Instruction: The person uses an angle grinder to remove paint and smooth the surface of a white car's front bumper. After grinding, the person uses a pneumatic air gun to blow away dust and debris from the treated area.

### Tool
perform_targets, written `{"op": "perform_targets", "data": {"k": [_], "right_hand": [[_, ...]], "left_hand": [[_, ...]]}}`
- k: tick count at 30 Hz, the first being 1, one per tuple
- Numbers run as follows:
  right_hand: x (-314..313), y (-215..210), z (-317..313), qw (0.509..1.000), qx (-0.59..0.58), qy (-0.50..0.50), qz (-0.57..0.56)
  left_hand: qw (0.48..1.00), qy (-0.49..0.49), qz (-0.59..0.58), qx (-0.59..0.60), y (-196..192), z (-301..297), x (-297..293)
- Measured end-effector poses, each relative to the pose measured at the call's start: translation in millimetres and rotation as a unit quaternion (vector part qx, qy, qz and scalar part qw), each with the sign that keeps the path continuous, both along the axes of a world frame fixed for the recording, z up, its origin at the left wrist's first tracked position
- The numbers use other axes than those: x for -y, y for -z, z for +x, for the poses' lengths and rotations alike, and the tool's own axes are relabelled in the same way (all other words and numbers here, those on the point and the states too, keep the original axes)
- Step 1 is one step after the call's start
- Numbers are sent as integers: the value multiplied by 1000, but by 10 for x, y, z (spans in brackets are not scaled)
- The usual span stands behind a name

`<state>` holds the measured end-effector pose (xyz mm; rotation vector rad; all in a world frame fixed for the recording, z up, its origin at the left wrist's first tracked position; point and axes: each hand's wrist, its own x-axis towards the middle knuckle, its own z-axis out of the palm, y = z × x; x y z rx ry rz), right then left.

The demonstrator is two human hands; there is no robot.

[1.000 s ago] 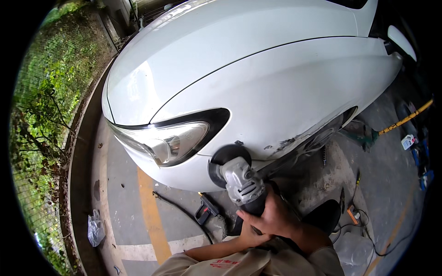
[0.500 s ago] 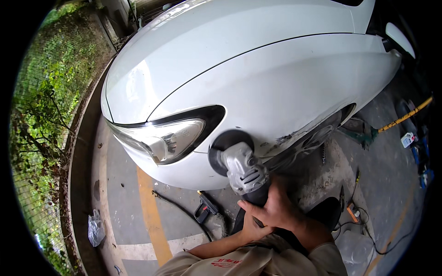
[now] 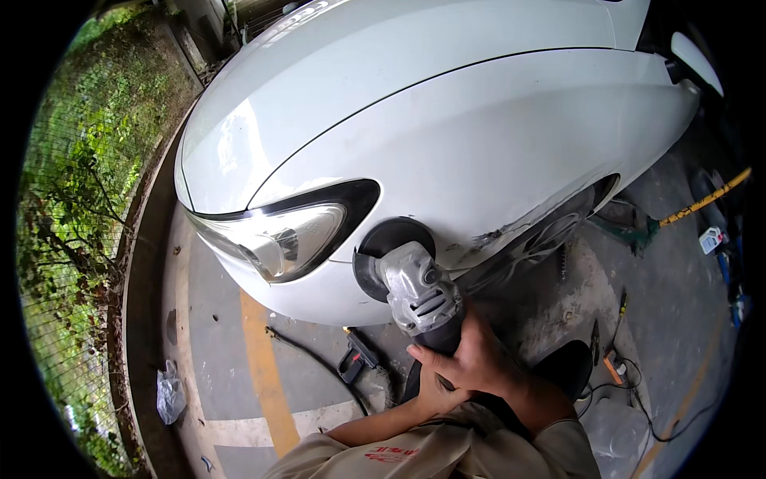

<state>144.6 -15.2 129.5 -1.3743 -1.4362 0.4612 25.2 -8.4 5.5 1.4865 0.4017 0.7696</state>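
Note:
An angle grinder [image 3: 423, 295] with a grey metal head is in my two hands, its black round disc [image 3: 407, 234] against or very close to the white bumper panel beside the headlight [image 3: 299, 231]. My right hand [image 3: 485, 361] is closed round the black body from the right. Lower down, my left hand [image 3: 437, 391] wraps the rear part, partly hidden behind the right. The white car [image 3: 495, 136] has dark scuffs [image 3: 495, 235] along the panel edge above the front wheel [image 3: 550, 235].
On the floor to the left lie a black spray-gun-like tool [image 3: 357, 357] and a black hose [image 3: 315, 361]. A plastic bag [image 3: 170, 393] sits by the kerb. At right are an orange-and-white block [image 3: 613, 366] with a cable, a yellow pole [image 3: 706, 195] and a white bottle [image 3: 710, 239].
The view has shifted slightly, so the car's front and the grinder appear a little farther left. Both hands keep their hold, and the disc stays by the same spot near the headlight.

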Motion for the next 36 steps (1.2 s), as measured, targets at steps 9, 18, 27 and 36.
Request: {"op": "perform_targets", "data": {"k": [9,18,27,36], "right_hand": [[-62,-76,16,999,16,10,31],[8,-109,4,999,-3,-21,-48],[-13,-119,-7,999,36,-13,-3],[-7,-87,32,999,27,-19,-6]], "left_hand": [[1000,-7,-4,28,-106,78,-24],[995,-69,11,73,-52,154,92],[991,-96,21,94,-138,210,136],[991,-103,12,85,-84,253,158]]}}
